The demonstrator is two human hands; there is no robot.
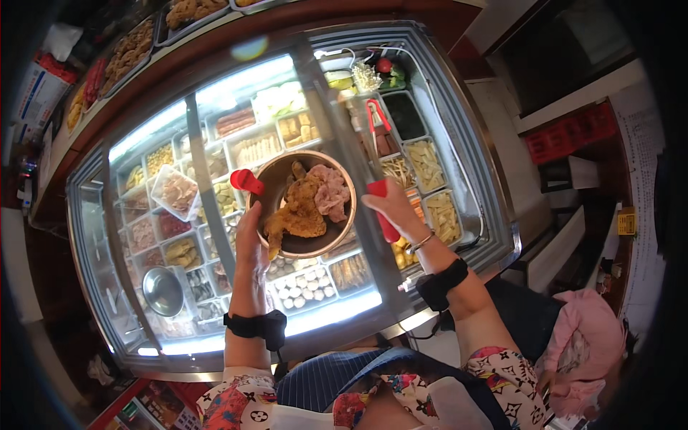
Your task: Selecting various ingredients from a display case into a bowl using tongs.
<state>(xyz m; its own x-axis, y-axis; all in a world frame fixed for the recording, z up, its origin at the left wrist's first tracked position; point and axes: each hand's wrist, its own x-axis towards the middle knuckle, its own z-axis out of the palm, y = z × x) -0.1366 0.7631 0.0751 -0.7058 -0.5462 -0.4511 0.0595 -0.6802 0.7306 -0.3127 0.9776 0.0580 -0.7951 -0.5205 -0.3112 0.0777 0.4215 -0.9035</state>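
My left hand (250, 231) grips the left side of a round metal bowl (267, 199), with the thumb along its rim. A red handle (247, 181) juts out at the bowl's left edge. Inside lie golden-brown breaded chicken pieces (303, 209) and a lump of pale pink food (331, 188), perhaps raw meat. To the right of the bowl, my right hand (398, 209) is closed around red-handled tongs (374, 142). Their far end points away from me, over tubs in the uncovered right part of a display chest (457, 107). Nothing is visible between the tongs' tips.
Sliding glass with metal frames (207, 188) covers the chest's left part, above many food tubs. On the glass stand a clear tub of pale food (176, 192) and a steel bowl (163, 291). Fried-food trays (129, 56) line the far shelf. A person in pink (583, 344) is at lower right.
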